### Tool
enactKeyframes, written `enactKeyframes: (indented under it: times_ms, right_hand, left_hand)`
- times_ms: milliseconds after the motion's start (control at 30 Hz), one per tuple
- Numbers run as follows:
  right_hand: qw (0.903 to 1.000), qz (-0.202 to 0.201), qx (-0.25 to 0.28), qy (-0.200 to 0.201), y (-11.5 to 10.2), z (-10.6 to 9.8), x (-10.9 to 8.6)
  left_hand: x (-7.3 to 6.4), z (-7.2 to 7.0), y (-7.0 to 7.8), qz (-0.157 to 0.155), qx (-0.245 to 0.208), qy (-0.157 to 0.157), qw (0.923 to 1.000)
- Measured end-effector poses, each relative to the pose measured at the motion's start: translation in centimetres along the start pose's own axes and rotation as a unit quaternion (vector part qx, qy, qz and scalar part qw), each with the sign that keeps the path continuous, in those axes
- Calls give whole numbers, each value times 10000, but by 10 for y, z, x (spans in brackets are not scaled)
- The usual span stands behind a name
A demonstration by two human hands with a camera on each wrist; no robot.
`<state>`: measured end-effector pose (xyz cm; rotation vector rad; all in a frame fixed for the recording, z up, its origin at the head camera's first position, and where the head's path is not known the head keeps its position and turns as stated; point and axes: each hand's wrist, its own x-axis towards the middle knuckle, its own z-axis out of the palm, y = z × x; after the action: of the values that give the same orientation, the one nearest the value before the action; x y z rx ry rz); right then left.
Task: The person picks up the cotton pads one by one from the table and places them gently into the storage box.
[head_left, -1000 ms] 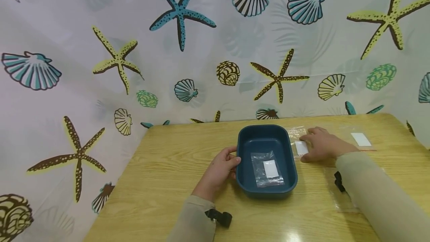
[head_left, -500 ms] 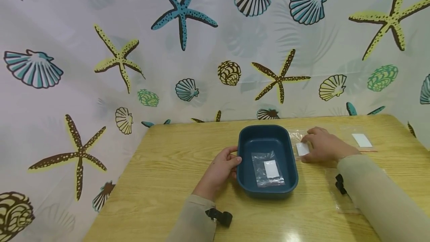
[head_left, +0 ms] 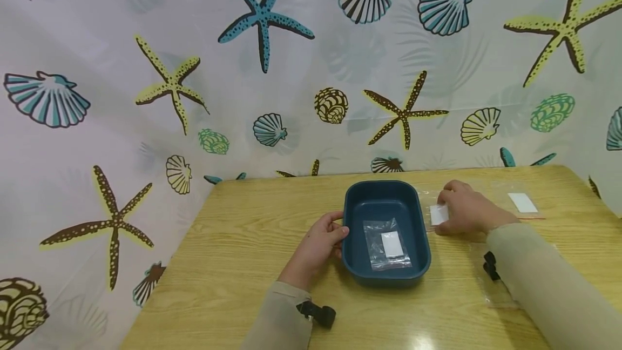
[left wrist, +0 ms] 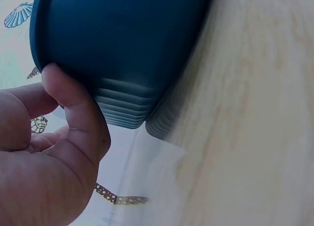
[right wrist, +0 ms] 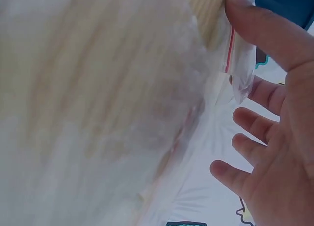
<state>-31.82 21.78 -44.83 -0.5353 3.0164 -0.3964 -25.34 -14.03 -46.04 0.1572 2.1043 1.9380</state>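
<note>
My left hand [head_left: 318,239] holds the left wall of a dark blue plastic bin [head_left: 384,196], thumb over the rim and fingers outside, as the left wrist view also shows. Inside the bin lies a clear zip bag [head_left: 373,242] with a white rectangle in it. Just right of the bin, my right hand [head_left: 467,209] pinches another clear zip bag [right wrist: 240,64], which has a white rectangle [head_left: 439,215] inside. In the right wrist view the thumb is at this bag's red-striped edge and the index finger is partly behind it; the other fingers are spread.
A further clear bag with a white rectangle [head_left: 522,202] lies at the table's back right. Another clear bag [head_left: 498,298] is partly hidden beneath the right forearm. The wooden table [head_left: 252,231] meets a shell-and-starfish patterned curtain [head_left: 291,80] behind.
My right hand's fingers have drawn in slightly on the zip bag, and its white rectangle has shifted a little to the right. The left hand and bin stay in place.
</note>
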Motion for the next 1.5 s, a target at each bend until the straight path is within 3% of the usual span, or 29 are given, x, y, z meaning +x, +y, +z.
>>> enactKeyframes:
  times_ms: [833, 1133, 1367, 1500]
  right_hand:
    - [9985, -101, 391, 376, 10, -52, -32]
    - [9965, -439, 381, 598, -17, -61, -38]
    - [9958, -566, 434, 582, -46, -51, -38]
    - [9934, -870, 383, 648, -62, -46, -38]
  left_hand:
    - [1, 1, -1, 64, -17, -7, 10000]
    - [0, 0, -1, 32, 56, 35, 10000]
    - [0, 1, -1, 4, 51, 37, 10000]
    - [0, 0, 0, -2, 51, 22, 10000]
